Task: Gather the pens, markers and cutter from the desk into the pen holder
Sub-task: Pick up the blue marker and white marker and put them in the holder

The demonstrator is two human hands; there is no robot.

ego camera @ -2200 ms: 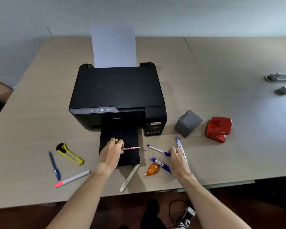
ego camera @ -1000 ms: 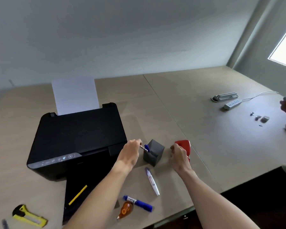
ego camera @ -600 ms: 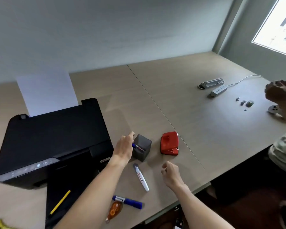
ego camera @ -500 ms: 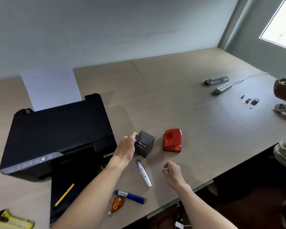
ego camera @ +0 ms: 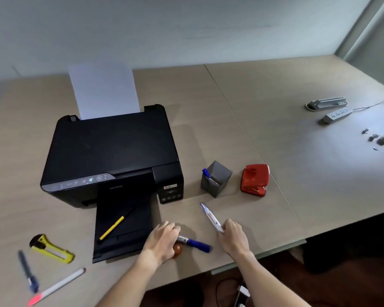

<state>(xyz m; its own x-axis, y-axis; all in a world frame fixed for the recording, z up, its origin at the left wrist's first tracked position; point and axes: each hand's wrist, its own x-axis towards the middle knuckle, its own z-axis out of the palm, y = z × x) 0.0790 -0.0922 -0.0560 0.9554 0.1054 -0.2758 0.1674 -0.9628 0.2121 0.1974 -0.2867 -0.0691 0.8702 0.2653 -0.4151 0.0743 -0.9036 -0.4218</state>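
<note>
The grey pen holder [ego camera: 216,183] stands right of the printer with a blue pen [ego camera: 206,173] sticking out of it. My left hand [ego camera: 162,240] pinches the white end of a blue marker [ego camera: 196,243] that lies near the desk's front edge. My right hand [ego camera: 233,238] grips the near end of a white marker [ego camera: 209,215], which also rests on the desk. A yellow pen [ego camera: 112,227] lies on the printer's output tray. At the front left are the yellow cutter [ego camera: 51,249], a dark blue pen [ego camera: 28,271] and a white pink-tipped marker [ego camera: 56,286].
The black printer [ego camera: 111,156] with upright paper fills the desk's left centre. A red hole punch [ego camera: 255,180] sits right of the holder. An orange correction tape [ego camera: 177,249] lies partly under my left hand. Power strips [ego camera: 336,114] and small parts [ego camera: 377,138] lie far right.
My left hand left the pen in the holder and came back to the blue marker. My right hand moved onto the white marker. The view swung left and down.
</note>
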